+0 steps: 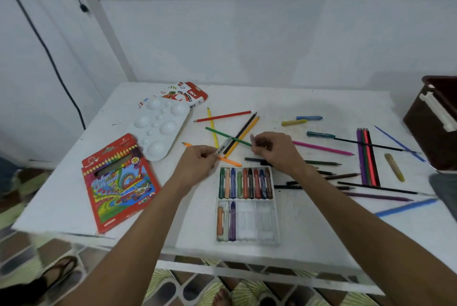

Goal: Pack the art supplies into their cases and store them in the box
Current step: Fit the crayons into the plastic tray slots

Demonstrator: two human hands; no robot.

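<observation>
While both of my hands hover over the white counter (pixel 321 226), I see the left hand (pixel 197 157) with fingers curled, its grip pinching a grey-white pastel stick (pixel 225 145) by the near end. The right hand (pixel 270 148) is curled too, its grip closed on a small pale lilac pastel (pixel 252 138) that pokes out at the fingertips. Both hover just beyond the clear pastel tray (pixel 268 226), which lies on the counter near me; its far row is full of pastels, and its near row holds three at the left end.

Under and beyond my hands lie loose colour pencils: a green one (pixel 217 132), a yellow one (pixel 212 125), a red one (pixel 222 116) and an orange one (pixel 231 161) crossing each other. Further right sit a yellow pastel (pixel 294 122) and a blue pastel (pixel 309 117) near each other, a teal one (pixel 320 134), a pink pencil (pixel 321 148), and a bundle of pencils (pixel 367 157) lying side by side.

At the left, the red colour pencil case (pixel 118 182) lies flat, just beside a white paint palette (pixel 158 127). The oil pastel box (pixel 190 94) lies partly under the palette's far edge. A dark brown box (pixel 430 118) stands at the right edge of the counter.
</observation>
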